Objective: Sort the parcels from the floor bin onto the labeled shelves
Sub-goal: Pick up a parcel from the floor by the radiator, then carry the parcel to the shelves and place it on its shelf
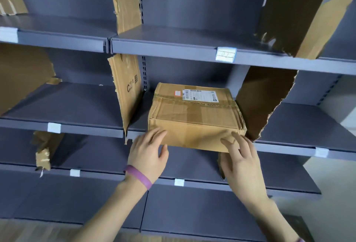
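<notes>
The parcel (194,118) is tan cardboard banded with darker brown tape (169,101), bearing a white shipping label (201,96) printed black and a small red sticker (177,93). The shelves (81,103) are slate grey, the dividers (127,91) brown, one lettered black. The wristband (137,176) is purple.

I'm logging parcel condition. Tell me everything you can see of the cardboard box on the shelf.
The box is brown cardboard, creased and dented, sealed with tape. A white shipping label and a small red sticker sit on its top. It lies flat on a shelf between two torn cardboard dividers, its front overhanging the edge. The left hand and right hand rest their fingers on its front face.
</notes>
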The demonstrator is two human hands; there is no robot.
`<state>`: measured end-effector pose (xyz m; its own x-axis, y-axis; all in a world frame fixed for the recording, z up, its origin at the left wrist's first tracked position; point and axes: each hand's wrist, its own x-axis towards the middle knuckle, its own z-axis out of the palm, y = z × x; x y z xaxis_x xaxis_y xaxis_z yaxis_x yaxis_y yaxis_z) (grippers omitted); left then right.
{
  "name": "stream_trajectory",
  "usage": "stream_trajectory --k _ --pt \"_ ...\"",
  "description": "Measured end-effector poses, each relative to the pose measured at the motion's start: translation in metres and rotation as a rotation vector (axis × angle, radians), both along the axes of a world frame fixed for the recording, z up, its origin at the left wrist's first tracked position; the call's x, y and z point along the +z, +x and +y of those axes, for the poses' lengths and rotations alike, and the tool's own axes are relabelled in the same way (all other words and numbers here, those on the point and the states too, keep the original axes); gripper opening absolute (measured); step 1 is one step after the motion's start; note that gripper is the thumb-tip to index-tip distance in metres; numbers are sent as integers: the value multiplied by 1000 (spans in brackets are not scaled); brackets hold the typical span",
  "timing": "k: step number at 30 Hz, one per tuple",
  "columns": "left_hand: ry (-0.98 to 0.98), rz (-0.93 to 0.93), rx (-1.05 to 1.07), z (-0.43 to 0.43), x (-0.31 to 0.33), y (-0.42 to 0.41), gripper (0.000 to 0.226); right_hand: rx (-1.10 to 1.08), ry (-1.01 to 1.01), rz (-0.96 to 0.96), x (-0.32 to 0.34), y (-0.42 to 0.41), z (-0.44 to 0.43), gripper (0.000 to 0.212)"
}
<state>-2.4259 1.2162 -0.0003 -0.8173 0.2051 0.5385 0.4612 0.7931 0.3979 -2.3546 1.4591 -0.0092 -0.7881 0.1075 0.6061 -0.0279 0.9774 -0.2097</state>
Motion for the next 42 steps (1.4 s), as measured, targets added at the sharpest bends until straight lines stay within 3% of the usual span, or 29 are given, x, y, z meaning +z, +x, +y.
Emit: stream_trajectory --k 4,12,26,35,42 --pt "-112 -137 -39 5 -13 -6 45 6 -4 -126 -14 -2 -13 48" --pt "-256 -186 -14 19 -10 -47 54 -29 12 -341 4 -42 -10 57" --pt "-206 -238 -72 28 -18 -56 53 -49 -13 -419 -1 -57 -3 58" --pt "-187 -372 -387 108 -60 5 59 -264 -179 -561 -41 37 39 71" --pt "-251 -382 -724 227 -60 108 62 -594 -320 -593 -69 196 119 78"
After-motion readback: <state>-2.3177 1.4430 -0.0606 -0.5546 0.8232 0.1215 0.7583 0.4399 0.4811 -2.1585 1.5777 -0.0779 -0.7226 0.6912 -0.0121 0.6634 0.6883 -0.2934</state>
